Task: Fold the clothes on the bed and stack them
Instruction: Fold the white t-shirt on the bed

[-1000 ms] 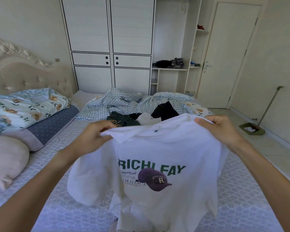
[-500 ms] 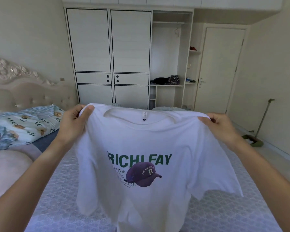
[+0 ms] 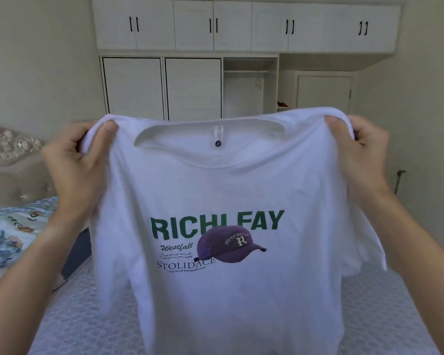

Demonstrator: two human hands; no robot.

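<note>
A white T-shirt (image 3: 215, 190) with green lettering and a purple cap print hangs spread out in front of me, its printed side facing me and its neck opening at the top. My left hand (image 3: 77, 165) grips its left shoulder. At the other shoulder, my right hand (image 3: 356, 160) grips the cloth the same way. The shirt's lower part hangs above the bed (image 3: 87, 316) and runs out of the bottom of the view. It hides the other clothes on the bed.
A floral pillow (image 3: 10, 231) and a padded headboard (image 3: 13, 160) are at the left. White wardrobes (image 3: 162, 88) with upper cabinets fill the far wall, next to an open shelf niche (image 3: 249, 90). A broom handle (image 3: 399, 180) shows at the right.
Both hands have raised the shirt from a bunched hold low over the bed to a spread hold at eye level. My view has tilted upward, so the clothes pile is out of sight.
</note>
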